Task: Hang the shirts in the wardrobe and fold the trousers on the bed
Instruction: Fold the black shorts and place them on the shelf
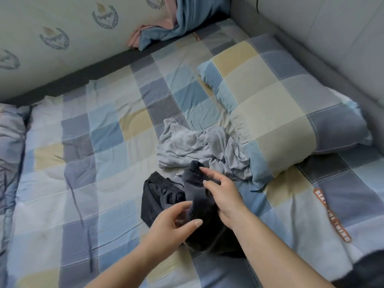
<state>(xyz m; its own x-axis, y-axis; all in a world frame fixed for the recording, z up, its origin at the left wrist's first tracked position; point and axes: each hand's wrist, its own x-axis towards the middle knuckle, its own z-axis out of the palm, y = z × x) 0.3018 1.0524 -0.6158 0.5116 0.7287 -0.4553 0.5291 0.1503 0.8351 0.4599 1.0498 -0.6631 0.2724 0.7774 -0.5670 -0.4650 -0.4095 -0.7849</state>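
Here both hands work on the dark trousers (197,204), which lie bunched on the checked bed (93,142) directly under and between them; the right hand (222,196) grips a raised fold of the dark cloth, its thumb and fingers curled round it, with the index finger reaching forward along the top of the fold; the left hand (172,223) pinches the near edge of the same cloth between thumb and fingers, just beside the right wrist; the ribbed waistband (164,181) shows just beyond the left hand, lying flat on the bed; a crumpled grey shirt (195,146) lies beyond the right hand's fingertips, touching the trousers at its near edge; a checked pillow (280,104) lies beyond and to the right of the right hand, its near corner resting against the shirt; far beyond both hands a blue and pink cloth (176,23) is heaped against the wall; well to the left of the left hand a grey quilt (10,142) lies at the bed's edge.
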